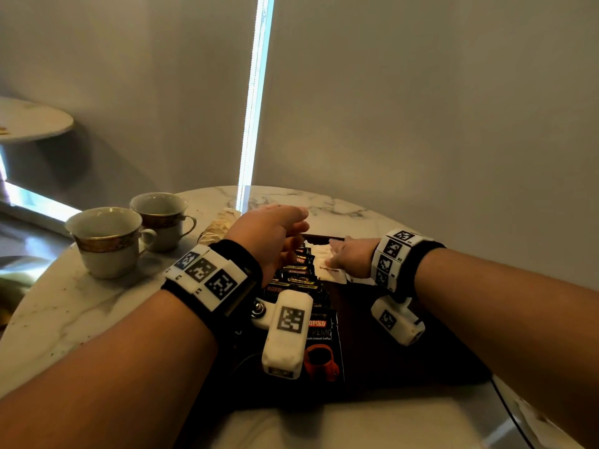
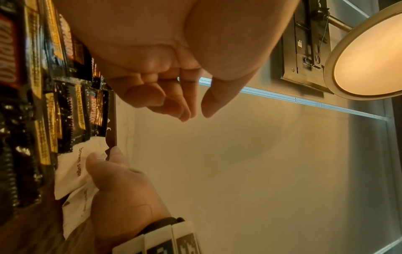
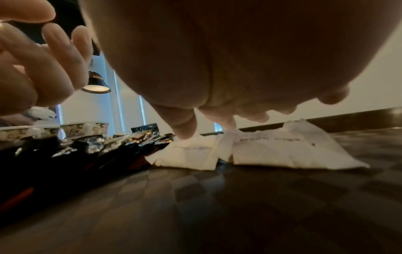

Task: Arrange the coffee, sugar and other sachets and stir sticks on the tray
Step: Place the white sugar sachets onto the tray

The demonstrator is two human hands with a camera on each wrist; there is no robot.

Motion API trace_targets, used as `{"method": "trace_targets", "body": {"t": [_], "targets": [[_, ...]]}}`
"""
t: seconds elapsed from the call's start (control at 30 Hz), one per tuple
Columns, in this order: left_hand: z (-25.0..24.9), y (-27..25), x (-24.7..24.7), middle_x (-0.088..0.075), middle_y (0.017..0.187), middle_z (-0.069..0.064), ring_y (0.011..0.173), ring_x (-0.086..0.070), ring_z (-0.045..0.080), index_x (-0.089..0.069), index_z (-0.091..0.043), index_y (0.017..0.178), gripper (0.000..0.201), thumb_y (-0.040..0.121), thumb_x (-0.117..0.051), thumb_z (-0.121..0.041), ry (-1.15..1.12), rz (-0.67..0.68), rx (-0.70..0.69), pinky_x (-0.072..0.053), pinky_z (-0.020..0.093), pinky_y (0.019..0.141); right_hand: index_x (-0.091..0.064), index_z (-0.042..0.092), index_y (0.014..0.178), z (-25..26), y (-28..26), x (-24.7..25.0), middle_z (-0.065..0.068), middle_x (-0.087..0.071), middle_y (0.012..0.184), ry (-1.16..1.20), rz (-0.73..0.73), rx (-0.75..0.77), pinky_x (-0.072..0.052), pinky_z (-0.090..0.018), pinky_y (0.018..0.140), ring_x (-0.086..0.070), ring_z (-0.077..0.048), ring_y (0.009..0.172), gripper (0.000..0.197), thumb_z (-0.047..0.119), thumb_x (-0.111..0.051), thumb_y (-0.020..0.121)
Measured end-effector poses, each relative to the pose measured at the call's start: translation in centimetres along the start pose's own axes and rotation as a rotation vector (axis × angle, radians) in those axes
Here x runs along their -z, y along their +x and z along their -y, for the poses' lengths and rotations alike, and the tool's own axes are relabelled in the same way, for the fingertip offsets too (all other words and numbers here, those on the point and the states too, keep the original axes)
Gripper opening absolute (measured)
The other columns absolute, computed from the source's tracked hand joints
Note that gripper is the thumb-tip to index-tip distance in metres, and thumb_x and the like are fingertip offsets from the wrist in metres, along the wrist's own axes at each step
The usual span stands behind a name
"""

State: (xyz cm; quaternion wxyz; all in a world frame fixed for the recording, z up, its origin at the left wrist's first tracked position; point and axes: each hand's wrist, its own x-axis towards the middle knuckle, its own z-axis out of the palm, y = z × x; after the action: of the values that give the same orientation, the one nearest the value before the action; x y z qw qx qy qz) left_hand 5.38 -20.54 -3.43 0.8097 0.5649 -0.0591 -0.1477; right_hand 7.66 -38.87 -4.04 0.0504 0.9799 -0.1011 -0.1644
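A dark tray [image 1: 389,351] lies on the marble table. A column of overlapping black Kopiko coffee sachets [image 1: 299,277] runs down its left part. White brown-sugar sachets [image 1: 324,257] lie just right of them, near the tray's far edge. My right hand [image 1: 330,252] is down on these and pinches the edge of one sugar sachet [image 2: 74,165] between thumb and forefinger. A second sugar sachet [image 3: 282,149] lies flat beside it. My left hand [image 1: 303,222] hovers over the far end of the coffee row, its fingers [image 2: 185,110] loosely curled and holding nothing.
Two gold-banded cups [image 1: 107,241] [image 1: 162,218] stand on the table left of the tray. A pale wrapped bundle [image 1: 220,225] lies by the tray's far left corner. A black cable [image 1: 512,413] runs off the near right. The tray's right half [image 3: 217,206] is bare.
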Motion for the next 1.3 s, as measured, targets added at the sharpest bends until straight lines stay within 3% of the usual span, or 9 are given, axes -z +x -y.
{"method": "trace_targets", "body": {"t": [0.13, 0.37, 0.57, 0.67, 0.77, 0.87, 1.0, 1.17, 1.3], "targets": [[0.2, 0.2, 0.1, -0.068, 0.088, 0.002, 0.061, -0.057, 0.010, -0.062, -0.011, 0.122, 0.033, 0.093, -0.069, -0.024, 0.017, -0.002, -0.002, -0.045, 0.022, 0.049, -0.022, 0.014, 0.156, 0.9, -1.1, -0.3, -0.018, -0.017, 0.163, -0.113, -0.057, 0.033, -0.013, -0.049, 0.120, -0.012, -0.038, 0.150, 0.051, 0.031, -0.029, 0.109], [0.2, 0.4, 0.2, -0.067, 0.086, 0.002, 0.056, -0.056, 0.008, -0.062, -0.010, 0.123, 0.035, 0.092, -0.070, -0.023, -0.008, -0.004, 0.006, -0.044, 0.022, 0.045, -0.047, 0.010, 0.142, 1.4, 0.3, -0.6, -0.015, -0.045, 0.146, 0.280, -0.031, -0.021, -0.031, -0.039, 0.116, -0.043, -0.030, 0.136, 0.040, 0.023, -0.041, 0.106], [0.1, 0.5, 0.3, -0.067, 0.089, 0.003, 0.057, -0.056, 0.008, -0.061, -0.011, 0.125, 0.035, 0.093, -0.069, -0.022, -0.023, 0.000, 0.014, -0.044, 0.021, 0.045, -0.059, -0.001, 0.127, -1.4, 0.3, 1.9, -0.016, -0.058, 0.131, 0.539, -0.195, -0.099, -0.043, -0.032, 0.104, -0.055, -0.029, 0.124, 0.035, -0.001, -0.037, 0.100], [0.1, 0.5, 0.3, -0.067, 0.090, 0.003, 0.058, -0.056, 0.009, -0.060, -0.011, 0.126, 0.036, 0.093, -0.069, -0.022, -0.015, 0.000, 0.012, -0.045, 0.021, 0.046, -0.052, -0.002, 0.135, -3.2, 0.9, 2.2, -0.018, -0.057, 0.133, 0.655, -0.231, -0.190, -0.047, -0.037, 0.100, -0.056, -0.035, 0.121, 0.037, 0.009, -0.038, 0.103], [0.2, 0.5, 0.3, -0.067, 0.090, 0.003, 0.060, -0.056, 0.010, -0.060, -0.010, 0.125, 0.036, 0.093, -0.069, -0.022, -0.016, 0.000, 0.009, -0.045, 0.021, 0.046, -0.050, 0.005, 0.139, -4.0, 1.8, 1.3, -0.014, -0.059, 0.109, 0.945, -0.137, -0.283, -0.049, -0.047, 0.098, -0.058, -0.035, 0.106, 0.049, 0.034, -0.046, 0.099], [0.2, 0.6, 0.3, -0.067, 0.089, 0.003, 0.061, -0.057, 0.010, -0.061, -0.011, 0.125, 0.036, 0.092, -0.069, -0.023, -0.013, -0.003, 0.008, -0.046, 0.021, 0.046, -0.045, -0.002, 0.142, -4.2, 2.4, 1.0, -0.004, -0.049, 0.086, 0.926, -0.130, -0.199, -0.042, -0.046, 0.102, -0.044, -0.025, 0.102, 0.049, 0.026, -0.043, 0.102], [0.3, 0.7, 0.3, -0.067, 0.089, 0.003, 0.059, -0.057, 0.010, -0.061, -0.011, 0.126, 0.037, 0.092, -0.070, -0.023, -0.010, -0.010, 0.010, -0.046, 0.022, 0.046, -0.044, -0.002, 0.144, -4.2, 2.9, 0.8, -0.028, -0.051, 0.137, 0.959, -0.145, -0.132, -0.039, -0.050, 0.109, -0.043, -0.024, 0.102, 0.047, 0.021, -0.042, 0.103], [0.2, 0.7, 0.1, -0.065, 0.088, 0.003, 0.060, -0.056, 0.010, -0.061, -0.009, 0.126, 0.035, 0.093, -0.068, -0.021, -0.026, -0.006, 0.007, -0.045, 0.022, 0.045, -0.048, 0.012, 0.142, -4.6, 2.5, 1.3, -0.018, -0.051, 0.138, 1.020, -0.168, -0.231, -0.050, -0.050, 0.091, -0.055, -0.035, 0.109, 0.045, 0.033, -0.043, 0.103], [-0.1, 0.2, -0.2, -0.066, 0.089, 0.003, 0.060, -0.057, 0.009, -0.062, -0.009, 0.125, 0.035, 0.093, -0.067, -0.022, -0.025, 0.010, -0.002, -0.046, 0.022, 0.046, -0.050, 0.009, 0.139, -7.4, -0.1, 2.5, -0.016, -0.059, 0.125, 0.952, -0.163, -0.273, -0.054, -0.045, 0.089, -0.059, -0.032, 0.108, 0.043, 0.030, -0.052, 0.101]]}}
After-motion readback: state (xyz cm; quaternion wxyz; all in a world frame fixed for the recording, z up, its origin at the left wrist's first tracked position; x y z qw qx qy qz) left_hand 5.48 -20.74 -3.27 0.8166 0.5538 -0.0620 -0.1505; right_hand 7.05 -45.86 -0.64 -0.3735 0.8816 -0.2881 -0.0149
